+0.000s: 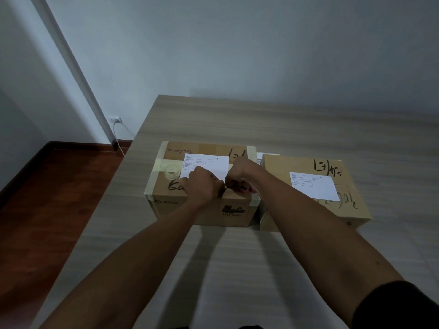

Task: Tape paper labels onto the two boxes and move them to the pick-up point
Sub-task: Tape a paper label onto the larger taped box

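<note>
Cardboard left box (202, 210) and right box (316, 193) sit touching on the tabletop (237, 257), a paper label (206, 166) on each (tape roll (171, 171) on the left one). Left hand (204, 184) and right hand (240, 173), fingers curled, meet at the left label's near corner; what they pinch I cannot tell.

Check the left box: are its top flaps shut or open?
Shut. The left box shows a flat top with tape strips along its edges, and a paper label lies spread on it under both hands.

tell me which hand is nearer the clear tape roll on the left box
Left. The left hand rests on the label just right of the tape roll; the right hand is farther right.
</note>
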{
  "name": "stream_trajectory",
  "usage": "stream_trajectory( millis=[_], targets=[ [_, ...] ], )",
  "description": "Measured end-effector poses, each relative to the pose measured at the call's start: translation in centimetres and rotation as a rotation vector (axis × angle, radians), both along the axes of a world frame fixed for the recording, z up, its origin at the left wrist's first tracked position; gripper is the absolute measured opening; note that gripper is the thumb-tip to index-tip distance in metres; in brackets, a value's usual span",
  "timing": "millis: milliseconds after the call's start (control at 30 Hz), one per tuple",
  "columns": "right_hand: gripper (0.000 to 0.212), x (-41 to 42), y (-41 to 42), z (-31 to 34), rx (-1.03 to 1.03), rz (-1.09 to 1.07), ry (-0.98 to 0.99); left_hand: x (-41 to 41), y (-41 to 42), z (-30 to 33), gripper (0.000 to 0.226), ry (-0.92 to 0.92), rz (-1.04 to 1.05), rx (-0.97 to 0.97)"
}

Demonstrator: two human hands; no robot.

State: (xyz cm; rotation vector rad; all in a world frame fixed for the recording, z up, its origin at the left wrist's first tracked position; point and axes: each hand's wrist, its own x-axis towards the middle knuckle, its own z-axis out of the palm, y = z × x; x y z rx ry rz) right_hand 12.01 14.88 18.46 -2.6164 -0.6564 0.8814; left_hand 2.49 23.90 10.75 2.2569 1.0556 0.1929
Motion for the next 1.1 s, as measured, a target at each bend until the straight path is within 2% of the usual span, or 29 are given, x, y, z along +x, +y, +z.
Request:
stream_trajectory(
  millis=[67,167,267,300,367,467,500,533,600,733,900,1000,1100],
  targets=[
    [0.024,-0.2,0.3,0.0,-0.036,0.015,-0.039,0.2,0.1,0.0,0.029,0.028,0.000,0.016],
    [0.050,0.2,0.4,0.0,-0.079,0.024,-0.113,0.2,1.3,0.1,0.052,0.055,-0.042,0.082],
    [0.062,1.0,-0.2,-0.2,-0.091,0.016,-0.149,0.0,2.1,1.4,0.064,0.163,-0.120,0.216],
    [0.061,1.4,-0.3,-0.3,-0.088,0.014,-0.136,-0.2,2.3,2.0,0.066,0.188,-0.129,0.242],
    [0.046,2.2,-0.2,-0.7,-0.007,0.027,-0.108,-0.4,2.9,2.7,0.058,0.172,-0.163,0.243],
    [0.013,3.6,0.2,-1.4,0.272,0.027,-0.217,-0.8,3.9,2.6,0.042,-0.002,-0.227,0.191],
    [0.015,4.1,0.3,-1.9,0.338,0.048,-0.291,-1.1,4.4,2.4,0.037,-0.069,-0.216,0.190],
    [0.030,4.4,0.5,-2.4,0.336,0.108,-0.351,-1.4,4.8,2.2,0.031,-0.132,-0.191,0.205],
    [0.047,4.7,0.8,-3.8,0.243,0.273,-0.408,-2.0,5.7,1.6,0.023,-0.181,-0.141,0.244],
    [0.030,4.8,0.8,-5.1,0.121,0.439,-0.534,-3.0,7.7,1.1,0.032,-0.142,-0.120,0.298],
    [0.019,4.7,0.0,-5.1,0.100,0.432,-0.711,-3.8,9.6,1.0,0.040,-0.079,-0.168,0.346],
    [0.022,4.4,0.1,-5.3,0.085,0.405,-0.699,-4.7,9.9,1.1,0.043,-0.082,-0.189,0.352],
    [0.021,3.8,-0.7,-5.3,0.180,0.207,-0.641,-5.5,9.8,1.3,0.052,-0.057,-0.180,0.323]
  ],
)
